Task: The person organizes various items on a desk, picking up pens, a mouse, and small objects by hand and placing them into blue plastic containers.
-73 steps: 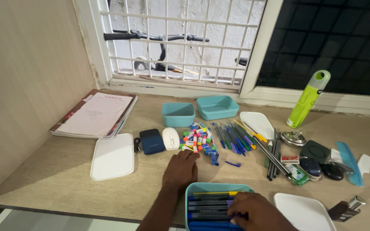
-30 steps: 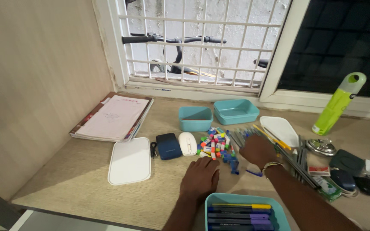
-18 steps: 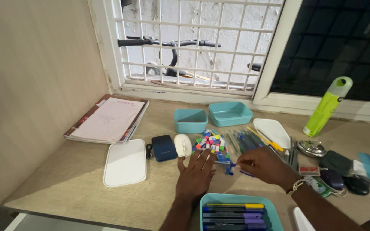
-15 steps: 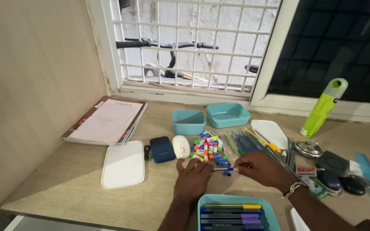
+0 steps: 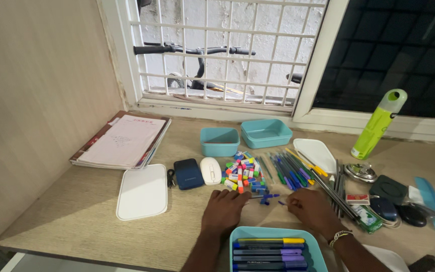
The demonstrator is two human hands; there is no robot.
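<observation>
My left hand [image 5: 224, 211] lies flat and empty on the worktop [image 5: 76, 211]; my right hand [image 5: 310, 210] pinches the end of a thin blue pen [image 5: 264, 197] just beside the pile of small coloured caps [image 5: 242, 170]. The pen is light, stiff and smooth, so I think the middle is best to grip. I count three teal boxes: two empty ones [image 5: 219, 141] by the window and one with markers [image 5: 273, 249] near me.

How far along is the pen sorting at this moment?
Done: several pens lie in the near teal box. In hand: both hands, left hand and right hand, rest on the desk by a loose blue pen. Left: the pen pile and the coloured bits lie loose; two far teal boxes look empty.
</observation>
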